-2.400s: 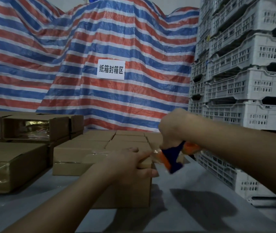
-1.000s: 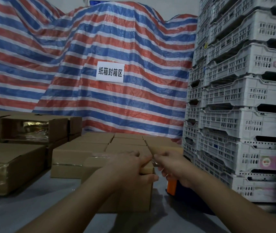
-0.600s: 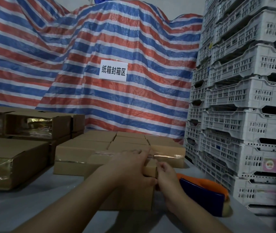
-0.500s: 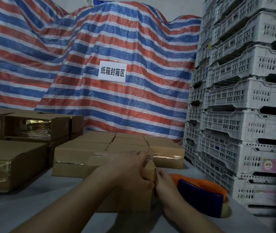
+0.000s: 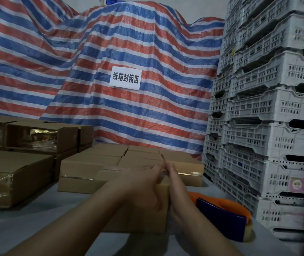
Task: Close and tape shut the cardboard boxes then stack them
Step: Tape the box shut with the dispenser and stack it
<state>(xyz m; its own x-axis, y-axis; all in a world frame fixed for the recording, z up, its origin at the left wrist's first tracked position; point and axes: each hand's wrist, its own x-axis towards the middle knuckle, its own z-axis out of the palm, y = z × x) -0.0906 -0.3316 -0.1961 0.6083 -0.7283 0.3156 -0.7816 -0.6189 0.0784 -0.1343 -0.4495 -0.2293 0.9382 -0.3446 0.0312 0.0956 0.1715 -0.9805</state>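
On the grey table [image 5: 36, 224], right in front of the person, sits a closed cardboard box [image 5: 138, 218] with clear tape [image 5: 114, 168] shining along its top. The left hand [image 5: 143, 187] lies over the top and near face of the box, fingers spread and mostly straight, thumb pointing down the front. The right hand [image 5: 177, 191] presses flat against the box's right end, fingers straight and together, their tips meeting the left hand's fingertips at the top edge. Neither hand is curled round anything. Just beside the right wrist, a blue and orange tape dispenser [image 5: 223, 217] rests on the table, apart from both hands. Beyond the box, a row of other closed boxes [image 5: 92, 163] lies flat on the table, and at the left more taped boxes [image 5: 18, 174] are stacked in two layers. White plastic crates [image 5: 267, 126] tower at the right. Behind everything hangs a red, white and blue striped tarp [image 5: 73, 71] bearing a white paper sign [image 5: 125, 78] with black characters.
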